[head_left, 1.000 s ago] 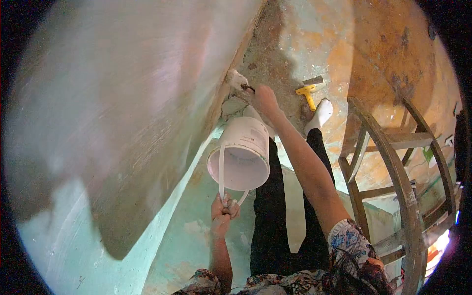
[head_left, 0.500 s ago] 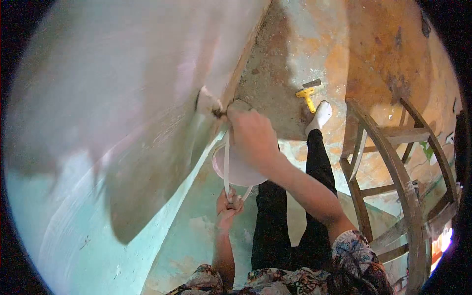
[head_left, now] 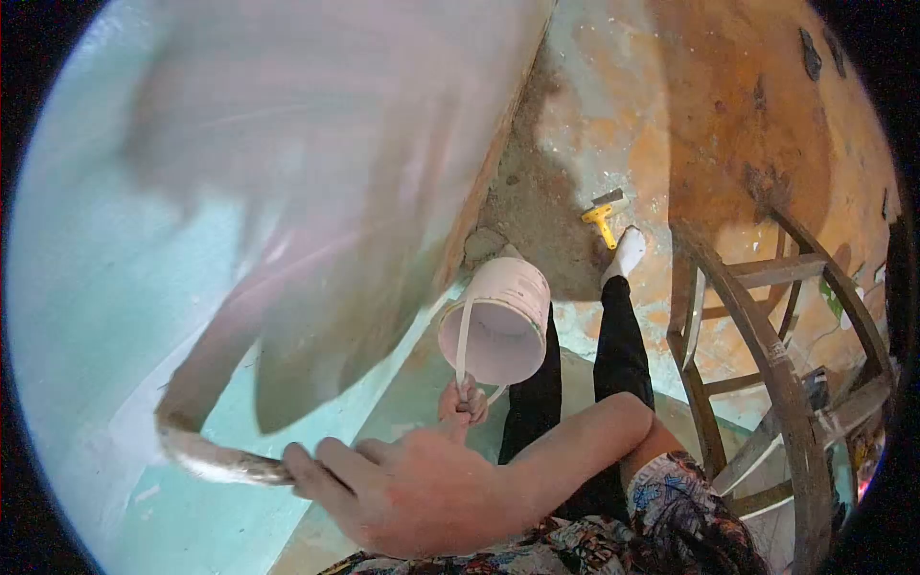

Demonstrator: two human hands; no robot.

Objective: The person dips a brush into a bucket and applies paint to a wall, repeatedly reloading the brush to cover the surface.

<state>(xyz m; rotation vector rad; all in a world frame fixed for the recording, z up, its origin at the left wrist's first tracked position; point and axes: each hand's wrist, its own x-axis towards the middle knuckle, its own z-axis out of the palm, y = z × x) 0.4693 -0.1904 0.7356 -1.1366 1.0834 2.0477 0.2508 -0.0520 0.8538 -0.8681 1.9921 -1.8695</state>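
Observation:
A paintbrush [head_left: 225,463] with whitish, paint-coated bristles is in the grip of my right hand [head_left: 402,494], its tip against the pale turquoise wall [head_left: 86,287]. The fingers of that hand wrap round its handle, which is mostly hidden. My left hand [head_left: 464,402] is closed on the white strap handle of a pale pinkish-white bucket [head_left: 525,283]. The bucket hangs tilted, its mouth facing me; I cannot make out how much it holds. Milky, streaked paint covers the upper part of the wall.
A yellow-handled scraper [head_left: 602,218] lies on the stained floor [head_left: 613,96] beside my foot [head_left: 628,251]. To the right stands a wooden ladder [head_left: 771,355]. Dark shadows fall across the wall, whose base edge runs diagonally by the bucket.
My right hand has swung with the brush from near the wall's base, above the bucket, down and left along the wall. The bucket now shows in full, still held by my left hand.

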